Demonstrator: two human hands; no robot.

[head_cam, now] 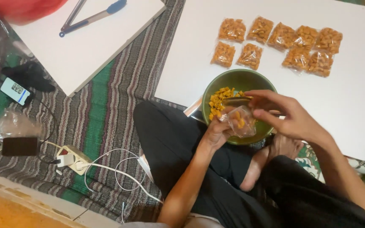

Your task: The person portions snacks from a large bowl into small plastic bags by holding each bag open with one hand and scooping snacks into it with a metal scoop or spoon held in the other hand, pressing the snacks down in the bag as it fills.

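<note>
Looking down from the head camera, the left hand [216, 133] pinched a small clear plastic bag [241, 121] by its mouth, fingers closed on the film, a few orange snack pieces already inside. The bag hung over the green bowl [233, 78] of orange snacks [218, 99], which sat at the near edge of a white board surface [351, 109]. The right hand [284, 116] reached across the bowl, fingers closed on what looked like a spoon [235, 101], though blurred. Filling would go best with the mouth held wide directly above the bowl. Nine filled packets [279, 42] lay in two rows beyond. A power strip [74, 158] lay on the striped mat [102, 109].
</note>
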